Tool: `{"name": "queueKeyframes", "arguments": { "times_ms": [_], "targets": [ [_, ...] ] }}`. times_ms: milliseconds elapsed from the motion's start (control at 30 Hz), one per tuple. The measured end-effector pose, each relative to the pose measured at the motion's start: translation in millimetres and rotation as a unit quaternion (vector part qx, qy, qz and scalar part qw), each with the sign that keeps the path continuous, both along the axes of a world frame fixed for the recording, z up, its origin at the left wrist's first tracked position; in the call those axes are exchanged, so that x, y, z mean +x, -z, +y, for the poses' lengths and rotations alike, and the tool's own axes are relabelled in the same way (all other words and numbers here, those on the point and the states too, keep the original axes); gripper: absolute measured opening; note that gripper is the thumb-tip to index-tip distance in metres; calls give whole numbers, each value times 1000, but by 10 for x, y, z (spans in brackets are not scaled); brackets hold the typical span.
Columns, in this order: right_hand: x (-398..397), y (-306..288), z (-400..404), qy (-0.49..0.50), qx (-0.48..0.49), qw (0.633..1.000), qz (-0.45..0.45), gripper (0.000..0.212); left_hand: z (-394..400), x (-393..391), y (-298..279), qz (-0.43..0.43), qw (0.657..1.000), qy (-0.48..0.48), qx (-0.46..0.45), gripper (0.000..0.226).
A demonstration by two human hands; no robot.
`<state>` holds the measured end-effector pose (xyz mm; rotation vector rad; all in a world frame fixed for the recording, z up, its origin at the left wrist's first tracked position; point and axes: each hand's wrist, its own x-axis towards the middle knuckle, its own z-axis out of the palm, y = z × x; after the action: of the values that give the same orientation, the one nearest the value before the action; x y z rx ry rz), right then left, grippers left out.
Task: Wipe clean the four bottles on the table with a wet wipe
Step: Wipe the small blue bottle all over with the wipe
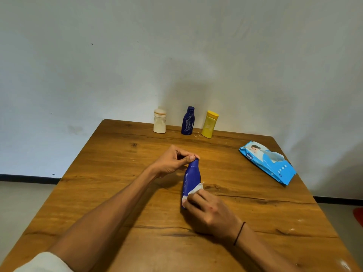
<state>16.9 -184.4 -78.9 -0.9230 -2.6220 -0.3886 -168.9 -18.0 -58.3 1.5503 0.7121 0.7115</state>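
The right hand (208, 211) has its fingers curled around a white wipe (193, 191), pressing it to the lower side of a blue bottle (191, 179) that leans over the middle of the counter (117, 173); the left hand (172, 162) pinches the bottle's cap end between thumb and fingertips to steady it. That grip puts the job at one bottle in hand, with white smears showing on its body beside the wipe, so the cleaning of it looks unfinished. Along the far edge, against the wall, three more stand upright in a row: a white bottle (159, 121), a second blue bottle (188, 121) streaked with pale marks, and a yellow bottle (209, 124), apparently not yet wiped. A blue pack (268, 161) of wipes lies near the right edge, well apart from the hands.
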Motion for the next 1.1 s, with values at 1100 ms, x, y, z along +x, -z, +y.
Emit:
{"name": "queueKeyframes", "arguments": {
  "times_ms": [1100],
  "targets": [
    [-34, -47, 432, 105, -52, 992, 40, 67, 101, 35, -42, 135, 981, 66, 124, 26]
  ]
}}
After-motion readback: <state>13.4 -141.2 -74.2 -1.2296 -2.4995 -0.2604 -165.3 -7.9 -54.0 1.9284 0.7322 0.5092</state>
